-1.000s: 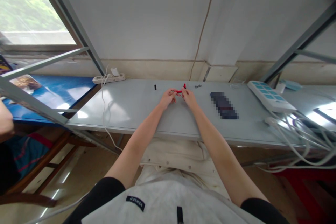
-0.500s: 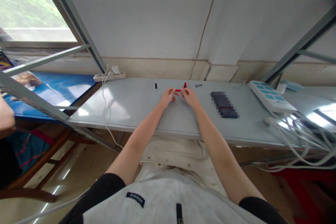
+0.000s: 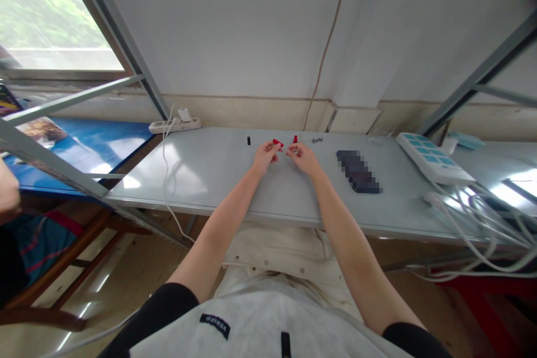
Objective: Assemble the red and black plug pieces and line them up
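Observation:
My left hand (image 3: 264, 158) pinches a small red tube-shaped piece (image 3: 277, 143), which tilts up from the fingertips. A short gap away, my right hand (image 3: 302, 156) has its thumb and fingers pressed together; whatever they may hold is too small to make out. Just beyond the right fingers, another small red piece with a dark lower part (image 3: 295, 138) is on the grey table. A short black cylinder (image 3: 249, 140) stands to the left of my hands. On the right lies a small dark grey chain-like bit (image 3: 317, 140).
A dark pixelated flat object (image 3: 359, 172) lies right of my forearm. Farther right is a white power strip with blue sockets (image 3: 434, 158) and tangled white cables (image 3: 490, 224). Another power strip (image 3: 176, 125) sits at the back left. Someone's arm (image 3: 8, 190) shows at the left edge.
My hands have drawn slightly apart. The red piece, level between both hands before, now tilts in my left fingers alone.

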Demonstrator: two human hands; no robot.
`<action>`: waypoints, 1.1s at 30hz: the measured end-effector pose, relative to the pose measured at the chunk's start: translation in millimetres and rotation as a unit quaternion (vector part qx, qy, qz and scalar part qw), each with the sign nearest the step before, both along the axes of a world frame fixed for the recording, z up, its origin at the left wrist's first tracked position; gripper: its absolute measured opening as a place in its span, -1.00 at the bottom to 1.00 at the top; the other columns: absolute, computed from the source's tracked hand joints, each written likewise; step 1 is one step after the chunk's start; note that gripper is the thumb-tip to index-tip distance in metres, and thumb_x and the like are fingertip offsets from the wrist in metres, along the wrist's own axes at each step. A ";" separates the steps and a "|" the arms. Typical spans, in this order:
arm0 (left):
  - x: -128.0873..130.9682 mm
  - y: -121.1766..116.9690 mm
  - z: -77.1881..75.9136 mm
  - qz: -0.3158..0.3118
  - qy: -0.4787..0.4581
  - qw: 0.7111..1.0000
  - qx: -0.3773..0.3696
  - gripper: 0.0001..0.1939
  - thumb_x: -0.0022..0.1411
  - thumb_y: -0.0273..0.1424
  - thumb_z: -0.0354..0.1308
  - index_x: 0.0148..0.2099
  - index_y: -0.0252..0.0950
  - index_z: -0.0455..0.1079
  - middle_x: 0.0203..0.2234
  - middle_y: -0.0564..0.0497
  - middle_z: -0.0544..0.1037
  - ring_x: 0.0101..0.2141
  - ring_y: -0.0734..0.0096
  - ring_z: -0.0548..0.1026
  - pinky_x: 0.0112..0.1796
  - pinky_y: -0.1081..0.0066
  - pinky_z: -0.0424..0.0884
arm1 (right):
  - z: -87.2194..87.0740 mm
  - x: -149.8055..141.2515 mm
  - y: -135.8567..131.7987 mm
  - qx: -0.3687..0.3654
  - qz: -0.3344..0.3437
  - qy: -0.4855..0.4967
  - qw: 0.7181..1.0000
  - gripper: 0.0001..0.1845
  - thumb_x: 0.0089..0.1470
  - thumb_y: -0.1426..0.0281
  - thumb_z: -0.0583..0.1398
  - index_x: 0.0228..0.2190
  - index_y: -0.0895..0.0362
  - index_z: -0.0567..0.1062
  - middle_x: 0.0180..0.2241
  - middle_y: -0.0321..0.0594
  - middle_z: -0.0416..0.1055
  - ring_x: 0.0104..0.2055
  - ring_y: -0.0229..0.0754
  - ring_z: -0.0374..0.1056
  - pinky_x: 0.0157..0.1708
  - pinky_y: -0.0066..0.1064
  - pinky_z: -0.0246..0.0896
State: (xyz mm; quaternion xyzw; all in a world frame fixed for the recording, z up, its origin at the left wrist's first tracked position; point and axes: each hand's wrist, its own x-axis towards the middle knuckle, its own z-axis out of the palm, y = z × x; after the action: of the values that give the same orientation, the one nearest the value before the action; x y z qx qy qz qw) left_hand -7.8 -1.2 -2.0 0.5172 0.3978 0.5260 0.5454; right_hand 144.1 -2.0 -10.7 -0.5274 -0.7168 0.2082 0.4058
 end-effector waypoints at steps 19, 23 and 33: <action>24.6 20.2 -18.9 0.040 0.287 0.950 0.120 -0.93 -0.06 -0.41 0.16 -0.48 -0.31 0.36 -0.54 0.00 0.46 -0.47 0.47 0.37 -0.33 0.44 0.29 | -5.5 29.8 6.5 -0.098 -0.202 -0.093 0.970 -0.85 -0.15 0.43 0.13 -0.43 0.19 0.44 -0.44 -0.16 0.43 -0.38 -0.23 0.32 -0.35 -0.43 0.16; 34.9 28.3 -16.9 0.047 0.329 0.933 0.141 -0.94 -0.07 -0.40 0.16 -0.48 -0.28 0.37 -0.52 -0.02 0.47 -0.40 0.37 0.39 -0.27 0.39 0.28 | -12.6 27.7 9.1 -0.083 -0.217 -0.113 0.966 -0.80 -0.13 0.40 0.13 -0.38 0.18 0.45 -0.39 -0.13 0.44 -0.33 -0.19 0.34 -0.32 -0.41 0.17; 53.3 35.0 -21.4 0.059 0.385 0.910 0.141 -0.91 -0.05 -0.40 0.12 -0.44 -0.29 0.42 -0.46 -0.06 0.47 -0.30 0.30 0.39 -0.24 0.39 0.27 | -13.8 24.7 9.0 -0.082 -0.227 -0.159 0.957 -0.78 -0.07 0.38 0.09 -0.33 0.17 0.44 -0.34 -0.09 0.44 -0.26 -0.15 0.34 -0.29 -0.39 0.16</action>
State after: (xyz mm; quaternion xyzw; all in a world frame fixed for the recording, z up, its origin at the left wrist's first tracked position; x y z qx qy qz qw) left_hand 45.5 33.8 -23.4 0.7266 0.5283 0.3683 0.2392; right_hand 168.8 6.9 -24.6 -0.7339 -0.6140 0.0823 0.2785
